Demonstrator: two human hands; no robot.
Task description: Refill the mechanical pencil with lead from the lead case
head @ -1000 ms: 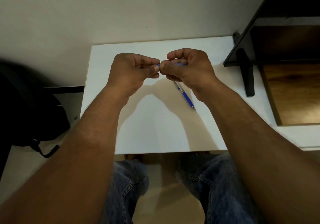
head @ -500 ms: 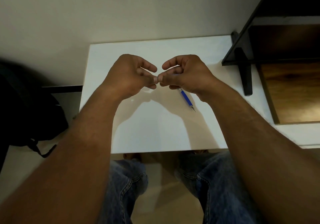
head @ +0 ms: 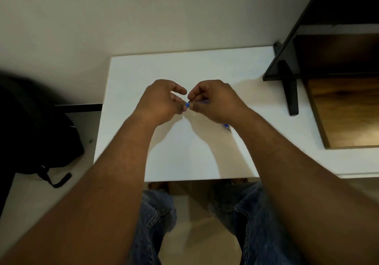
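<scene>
No legible text, label, brand or number on anything in view.

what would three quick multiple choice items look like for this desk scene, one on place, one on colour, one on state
1. Where does the mechanical pencil lie?
A. on the white desk, partly under the right forearm
B. on the floor
C. inside the dark shelf unit

2. What colour is the small piece pinched between the fingertips?
A. red
B. blue
C. yellow

3. How are the left hand and right hand placed?
A. flat on the desk
B. fingertips meeting above the desk
C. far apart at the desk edges

Answers: 1 A, its blue barrel and metal tip show beside the forearm; 2 B, a blue bit shows at the fingertips; 3 B, both hands are raised with fingertips together.
</scene>
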